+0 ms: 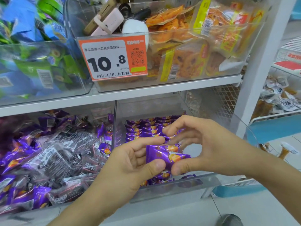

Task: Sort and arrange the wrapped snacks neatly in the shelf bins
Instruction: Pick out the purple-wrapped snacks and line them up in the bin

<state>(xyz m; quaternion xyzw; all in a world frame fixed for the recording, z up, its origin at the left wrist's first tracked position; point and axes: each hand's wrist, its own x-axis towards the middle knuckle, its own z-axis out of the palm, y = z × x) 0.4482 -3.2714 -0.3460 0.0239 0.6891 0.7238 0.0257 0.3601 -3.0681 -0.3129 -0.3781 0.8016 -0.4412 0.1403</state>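
A purple wrapped snack (166, 154) with an orange picture is held above the lower right clear bin (171, 188). My left hand (130, 163) pinches its left side between thumb and forefinger. My right hand (203, 145) holds its right side, thumb underneath and fingers curled over the top. Behind my hands, purple snacks (145, 128) lie in neat rows at the back of that bin. The lower left bin (48, 207) holds a loose heap of purple and clear-wrapped snacks (53, 154).
On the upper shelf, a clear bin with an orange 10.8 price tag (112, 57) holds orange snack packs (195, 51) and a pink device (107, 22). A bin of blue and green packets (32, 54) stands left. A white upright post (260, 62) and another rack stand right.
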